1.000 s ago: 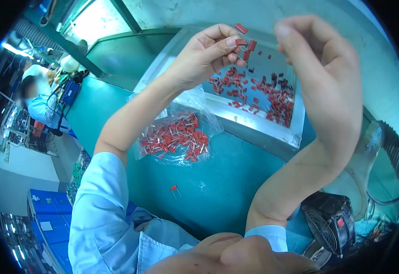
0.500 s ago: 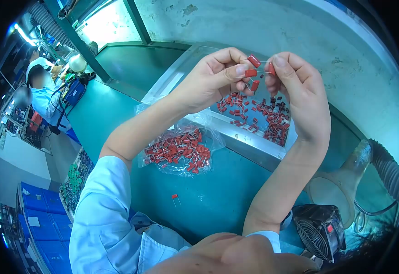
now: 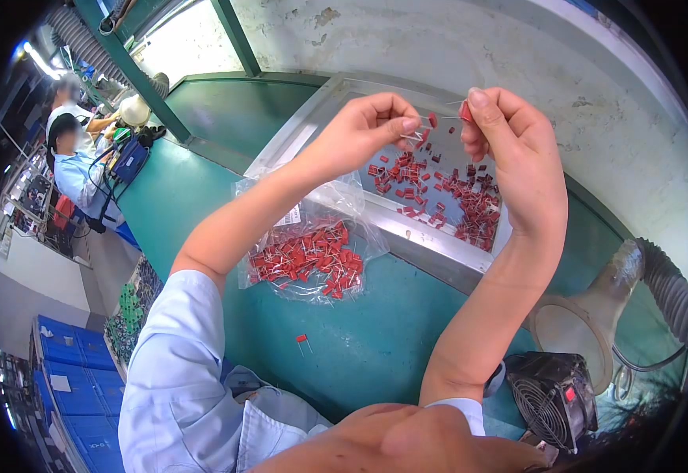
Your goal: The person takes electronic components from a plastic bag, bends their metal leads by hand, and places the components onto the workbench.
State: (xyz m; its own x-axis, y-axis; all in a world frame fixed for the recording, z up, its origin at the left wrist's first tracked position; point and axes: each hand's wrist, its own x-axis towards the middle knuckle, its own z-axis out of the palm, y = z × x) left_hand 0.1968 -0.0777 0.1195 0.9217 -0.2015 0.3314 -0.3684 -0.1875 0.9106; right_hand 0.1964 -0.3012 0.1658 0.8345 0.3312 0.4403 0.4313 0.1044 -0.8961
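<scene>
Raised over a metal-framed tray (image 3: 419, 236), my left hand (image 3: 364, 134) pinches the wire leads of a few red film capacitors (image 3: 432, 121) between thumb and fingers. Across a small gap, my right hand (image 3: 517, 146) is closed on another red capacitor (image 3: 465, 112), whose thin leads point left toward my left hand. Many loose red capacitors (image 3: 476, 206) lie in the tray below, partly covered by my hands. A clear plastic bag (image 3: 371, 236) full of red capacitors with long leads sits on the green bench, under my left forearm.
One single capacitor (image 3: 302, 338) lies on the green bench (image 3: 375, 331) close to my body. At the right stand a black fan (image 3: 545, 402) and a fume-hose funnel (image 3: 572, 339). Two people (image 3: 80, 169) sit at the far left, near blue bins (image 3: 80, 386).
My hands have drawn slightly apart, with the left moving left and down a little. The capacitors in my left hand have turned and sit closer to its fingertips.
</scene>
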